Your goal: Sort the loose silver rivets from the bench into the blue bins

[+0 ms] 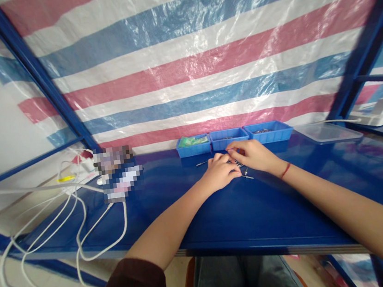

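My left hand [220, 172] and my right hand [253, 154] meet over the blue table [220, 209], close in front of three small blue bins. Both hands have their fingers curled and pinched together around thin metal pins [246, 174] lying between them; what exactly each pinch holds is too small to make out. One more thin metal pin [201, 163] lies on the table just left of my left hand. A red string circles my right wrist.
Three blue bins stand at the table's back: the left bin [193, 145] holds green pieces, the middle bin [229, 138] and right bin [268, 131] hold small metal parts. A clear plastic lid [328, 132] lies at right. White cables [81, 213] hang off the left edge.
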A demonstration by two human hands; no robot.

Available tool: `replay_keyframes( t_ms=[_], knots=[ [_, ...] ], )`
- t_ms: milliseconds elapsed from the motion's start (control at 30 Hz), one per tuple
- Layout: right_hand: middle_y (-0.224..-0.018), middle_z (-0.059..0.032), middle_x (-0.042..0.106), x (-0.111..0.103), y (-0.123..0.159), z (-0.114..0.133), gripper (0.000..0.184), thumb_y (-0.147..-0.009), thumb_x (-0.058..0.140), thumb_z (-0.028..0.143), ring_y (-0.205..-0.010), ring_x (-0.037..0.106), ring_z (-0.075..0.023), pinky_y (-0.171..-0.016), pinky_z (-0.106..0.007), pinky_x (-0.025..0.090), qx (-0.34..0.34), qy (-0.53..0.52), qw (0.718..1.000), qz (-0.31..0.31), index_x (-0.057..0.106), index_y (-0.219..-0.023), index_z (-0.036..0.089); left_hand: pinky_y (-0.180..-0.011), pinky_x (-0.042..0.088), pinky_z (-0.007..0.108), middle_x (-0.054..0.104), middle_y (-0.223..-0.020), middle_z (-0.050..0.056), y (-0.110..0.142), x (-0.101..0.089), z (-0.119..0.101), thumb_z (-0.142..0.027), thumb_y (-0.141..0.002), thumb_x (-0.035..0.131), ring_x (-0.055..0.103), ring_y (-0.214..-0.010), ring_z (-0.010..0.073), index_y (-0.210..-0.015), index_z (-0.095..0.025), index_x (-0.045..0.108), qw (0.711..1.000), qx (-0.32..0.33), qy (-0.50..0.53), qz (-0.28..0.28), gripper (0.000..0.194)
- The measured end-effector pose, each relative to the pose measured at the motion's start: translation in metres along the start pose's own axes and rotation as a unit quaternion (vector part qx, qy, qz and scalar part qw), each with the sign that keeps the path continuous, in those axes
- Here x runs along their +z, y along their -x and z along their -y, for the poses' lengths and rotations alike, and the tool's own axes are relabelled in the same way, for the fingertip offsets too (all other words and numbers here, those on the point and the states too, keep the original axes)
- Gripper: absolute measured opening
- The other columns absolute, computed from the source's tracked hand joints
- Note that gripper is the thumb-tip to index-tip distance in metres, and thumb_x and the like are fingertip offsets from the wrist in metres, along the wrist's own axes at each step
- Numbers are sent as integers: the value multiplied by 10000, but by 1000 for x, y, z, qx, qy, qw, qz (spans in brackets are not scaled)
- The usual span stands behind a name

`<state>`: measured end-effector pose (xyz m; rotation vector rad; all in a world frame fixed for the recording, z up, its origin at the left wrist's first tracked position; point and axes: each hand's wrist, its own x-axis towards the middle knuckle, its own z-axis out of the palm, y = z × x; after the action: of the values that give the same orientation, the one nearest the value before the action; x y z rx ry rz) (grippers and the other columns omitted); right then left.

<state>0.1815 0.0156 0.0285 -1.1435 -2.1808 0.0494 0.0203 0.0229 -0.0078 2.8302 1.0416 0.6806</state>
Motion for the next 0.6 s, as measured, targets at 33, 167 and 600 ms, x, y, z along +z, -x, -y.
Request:
replay_keyframes(
  t_ms=[33, 167, 600],
  knots=[
    [-694, -16, 650, -1, 0, 1, 252, -849, 415, 305, -585, 563, -141, -573, -254, 383, -3, -3, 1000, 5, 638, -807, 193, -884, 376, 423, 587, -1047, 35, 0, 0, -1, -385, -822, 551, 443, -1080, 257, -841, -265, 679, 1000, -7, -17, -12, 176],
    [-646, -15, 633, -2, 1, 2, 321, -862, 399, 345, -547, 535, -131, -553, -253, 370, -5, -20, 1000, 12, 634, -715, 184, -848, 394, 384, 628, -966, 45, 0, 0, 1, -325, -894, 431, 525, -968, 219, -916, -215, 608, 996, -50, -23, -68, 210],
    [-651, -22, 627, 9, -1, -6, 308, -848, 434, 373, -558, 525, -134, -538, -246, 382, 38, -106, 993, 34, 649, -802, 158, -733, 476, 267, 668, -846, 34, -9, 0, 12, -276, -787, 592, 621, -781, 142, -917, -171, 579, 912, -149, 310, -225, 168]
  ],
)
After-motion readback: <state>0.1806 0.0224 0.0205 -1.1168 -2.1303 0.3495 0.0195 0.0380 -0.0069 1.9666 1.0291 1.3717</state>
